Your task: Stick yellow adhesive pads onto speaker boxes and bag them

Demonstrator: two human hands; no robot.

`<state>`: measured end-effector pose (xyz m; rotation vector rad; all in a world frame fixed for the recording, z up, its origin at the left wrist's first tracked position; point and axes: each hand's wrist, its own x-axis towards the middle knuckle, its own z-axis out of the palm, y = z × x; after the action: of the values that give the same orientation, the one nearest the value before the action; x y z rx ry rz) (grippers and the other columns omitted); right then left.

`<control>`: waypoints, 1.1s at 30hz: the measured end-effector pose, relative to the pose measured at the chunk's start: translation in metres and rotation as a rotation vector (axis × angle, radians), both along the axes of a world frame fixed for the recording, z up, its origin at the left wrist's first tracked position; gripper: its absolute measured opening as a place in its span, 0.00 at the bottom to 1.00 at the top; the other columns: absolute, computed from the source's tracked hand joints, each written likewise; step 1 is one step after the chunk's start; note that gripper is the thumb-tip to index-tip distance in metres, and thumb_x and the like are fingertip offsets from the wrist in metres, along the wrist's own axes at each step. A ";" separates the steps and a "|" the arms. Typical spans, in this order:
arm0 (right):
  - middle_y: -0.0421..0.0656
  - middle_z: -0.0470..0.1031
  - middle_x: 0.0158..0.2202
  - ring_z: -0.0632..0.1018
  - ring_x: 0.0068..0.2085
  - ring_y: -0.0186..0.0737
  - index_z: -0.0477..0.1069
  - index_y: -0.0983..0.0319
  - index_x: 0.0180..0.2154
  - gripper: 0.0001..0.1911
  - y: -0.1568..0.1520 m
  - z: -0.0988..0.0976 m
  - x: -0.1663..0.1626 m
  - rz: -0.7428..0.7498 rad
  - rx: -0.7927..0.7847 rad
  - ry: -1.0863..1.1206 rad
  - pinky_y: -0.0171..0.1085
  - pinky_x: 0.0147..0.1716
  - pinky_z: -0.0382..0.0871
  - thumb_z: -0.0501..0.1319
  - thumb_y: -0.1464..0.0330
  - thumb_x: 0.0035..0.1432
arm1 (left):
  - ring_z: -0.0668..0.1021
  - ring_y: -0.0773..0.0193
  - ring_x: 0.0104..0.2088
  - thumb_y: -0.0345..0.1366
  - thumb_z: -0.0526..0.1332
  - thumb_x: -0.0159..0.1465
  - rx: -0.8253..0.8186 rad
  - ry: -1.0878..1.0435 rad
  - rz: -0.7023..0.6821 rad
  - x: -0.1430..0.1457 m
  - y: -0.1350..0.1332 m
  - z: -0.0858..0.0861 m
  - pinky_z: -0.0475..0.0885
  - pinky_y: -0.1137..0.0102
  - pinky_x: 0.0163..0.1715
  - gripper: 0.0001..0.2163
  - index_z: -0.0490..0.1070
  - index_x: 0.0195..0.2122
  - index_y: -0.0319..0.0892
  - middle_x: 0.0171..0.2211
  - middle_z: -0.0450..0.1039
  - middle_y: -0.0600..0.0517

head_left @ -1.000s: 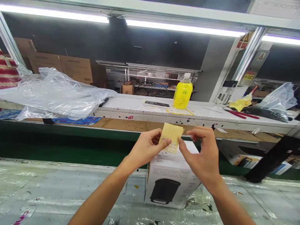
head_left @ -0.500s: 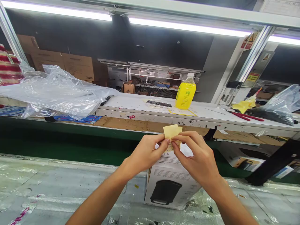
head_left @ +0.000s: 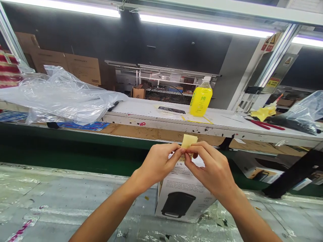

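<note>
A small pale yellow sheet of stickers (head_left: 188, 140) is pinched between my left hand (head_left: 157, 163) and my right hand (head_left: 209, 168), fingertips of both meeting at its lower edge. The hands hover just above a white product box (head_left: 182, 193) printed with a black pot. The box stands on the plastic-covered near bench (head_left: 63, 201). Most of the sheet is hidden behind my fingers.
A green conveyor belt (head_left: 63, 153) runs behind the box. On the white shelf (head_left: 227, 122) beyond stand a yellow bottle (head_left: 200, 101) and a dark flat device (head_left: 171, 110); red-handled pliers (head_left: 263, 123) and a yellow rag (head_left: 262, 112) lie right. Crumpled clear plastic (head_left: 60, 97) lies left, cardboard boxes (head_left: 83, 69) behind.
My right hand has come in to meet my left on the yellow sheet. The sheet, held wide and flat a second ago, now shows only a small corner above my fingers.
</note>
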<state>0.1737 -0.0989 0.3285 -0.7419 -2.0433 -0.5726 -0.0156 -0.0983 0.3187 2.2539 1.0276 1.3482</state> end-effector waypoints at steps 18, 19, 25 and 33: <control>0.39 0.76 0.33 0.73 0.32 0.36 0.74 0.59 0.34 0.05 0.009 0.038 -0.028 0.250 -1.044 -0.384 0.35 0.32 0.66 0.59 0.70 0.63 | 0.74 0.64 0.30 0.55 0.72 0.56 -0.826 -0.960 0.166 -0.086 -0.015 -0.222 0.69 0.73 0.30 0.21 0.75 0.32 0.40 0.29 0.74 0.53; 0.39 0.76 0.33 0.73 0.32 0.36 0.73 0.59 0.34 0.05 0.009 0.037 -0.029 0.248 -1.040 -0.386 0.35 0.31 0.66 0.59 0.70 0.63 | 0.75 0.62 0.29 0.56 0.74 0.53 -0.878 -0.969 0.183 -0.085 -0.023 -0.242 0.70 0.72 0.30 0.22 0.75 0.31 0.40 0.28 0.75 0.52; 0.39 0.76 0.32 0.73 0.31 0.35 0.73 0.59 0.34 0.05 0.010 0.033 -0.031 0.205 -1.021 -0.383 0.34 0.30 0.65 0.59 0.70 0.63 | 0.76 0.61 0.29 0.59 0.76 0.46 -0.979 -1.048 0.263 -0.091 -0.047 -0.308 0.72 0.69 0.33 0.25 0.75 0.28 0.42 0.26 0.75 0.53; 0.35 0.73 0.30 0.71 0.30 0.33 0.70 0.57 0.32 0.04 0.007 0.026 -0.034 0.119 -0.966 -0.396 0.33 0.30 0.63 0.61 0.73 0.56 | 0.75 0.63 0.29 0.55 0.78 0.46 -1.019 -1.111 0.204 -0.097 -0.044 -0.311 0.72 0.71 0.32 0.23 0.76 0.29 0.41 0.27 0.76 0.54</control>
<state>0.1394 -0.0923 0.3541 -1.0878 -2.7093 0.4373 -0.1124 -0.1424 0.0074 0.5218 1.0836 1.3526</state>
